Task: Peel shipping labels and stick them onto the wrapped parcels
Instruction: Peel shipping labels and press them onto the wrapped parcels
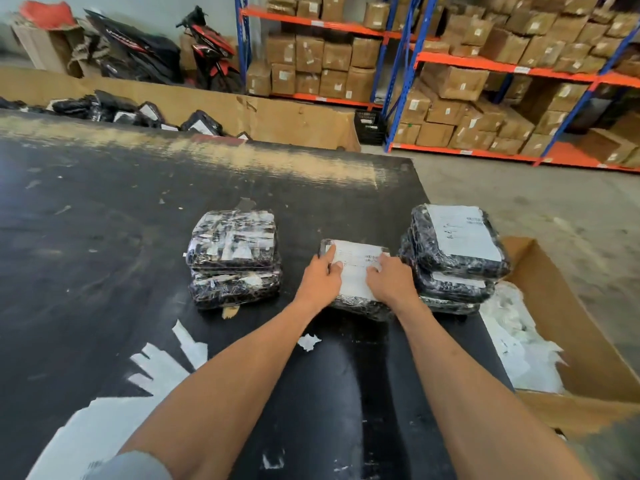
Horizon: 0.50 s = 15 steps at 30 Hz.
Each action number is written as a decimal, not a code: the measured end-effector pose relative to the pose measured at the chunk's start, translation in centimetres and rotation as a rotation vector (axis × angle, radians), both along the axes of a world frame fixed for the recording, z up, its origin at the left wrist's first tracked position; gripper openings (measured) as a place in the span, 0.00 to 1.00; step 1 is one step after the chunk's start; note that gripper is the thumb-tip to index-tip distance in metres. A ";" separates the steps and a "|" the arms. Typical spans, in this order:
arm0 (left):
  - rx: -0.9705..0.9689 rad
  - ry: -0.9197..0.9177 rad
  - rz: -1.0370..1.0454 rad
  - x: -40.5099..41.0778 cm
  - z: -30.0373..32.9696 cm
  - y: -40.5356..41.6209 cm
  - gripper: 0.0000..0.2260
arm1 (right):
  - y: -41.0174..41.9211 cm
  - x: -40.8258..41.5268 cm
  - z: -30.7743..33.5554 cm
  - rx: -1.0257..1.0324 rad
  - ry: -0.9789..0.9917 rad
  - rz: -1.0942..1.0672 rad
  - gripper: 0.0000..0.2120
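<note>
We have both hands down on a wrapped parcel (356,299) that lies on the black surface (104,237) in front of us, and a white label (356,271) covers most of its top. Our left hand (320,280) presses on the label's left side, fingers (329,252) spread apart and flat, the forefinger reaching up to the far left corner. Our right hand (389,280) lies flat on the label's right side, fingers apart too, gripping nothing. Just to the right, touching or nearly touching our parcel, stands a stack of labelled parcels (453,258), the top one tilted with its white label facing up. To the left, apart from our parcel, sits a stack of two parcels (233,258) in clear wrap without a full label on top. At the right edge of the surface is an open cardboard box (575,327) with crumpled white backing paper (519,344) inside. Torn white scraps (308,342) lie on the surface near our forearms. Beyond the far edge, more black parcels (104,110) are heaped, and shelves of brown cartons (485,64) fill the background.
</note>
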State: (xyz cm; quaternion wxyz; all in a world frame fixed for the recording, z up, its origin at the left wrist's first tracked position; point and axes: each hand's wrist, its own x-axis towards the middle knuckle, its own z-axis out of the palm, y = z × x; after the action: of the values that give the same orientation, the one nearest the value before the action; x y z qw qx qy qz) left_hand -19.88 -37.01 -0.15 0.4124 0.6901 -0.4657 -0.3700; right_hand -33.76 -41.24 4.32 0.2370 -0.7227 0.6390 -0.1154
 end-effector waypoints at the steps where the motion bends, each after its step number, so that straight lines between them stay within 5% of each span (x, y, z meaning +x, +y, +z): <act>1: 0.009 0.002 0.006 -0.2 -0.5 -0.5 0.23 | -0.4 -0.1 -0.3 0.012 0.023 0.030 0.16; 6: 0.067 -0.016 0.018 -1.0 -2.9 -2.6 0.23 | -2.2 -0.6 -1.7 0.049 0.086 0.080 0.13; 15: 0.201 -0.211 -0.181 -1.1 -2.8 -4.0 0.25 | -2.6 -0.3 -2.2 0.062 0.256 0.044 0.23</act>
State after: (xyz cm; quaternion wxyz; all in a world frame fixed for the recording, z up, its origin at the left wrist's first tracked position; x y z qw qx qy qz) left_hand -20.99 -40.98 -3.00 0.2553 0.7179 -0.5274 -0.3759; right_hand -34.03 -43.80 2.15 0.1784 -0.7377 0.6511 0.0027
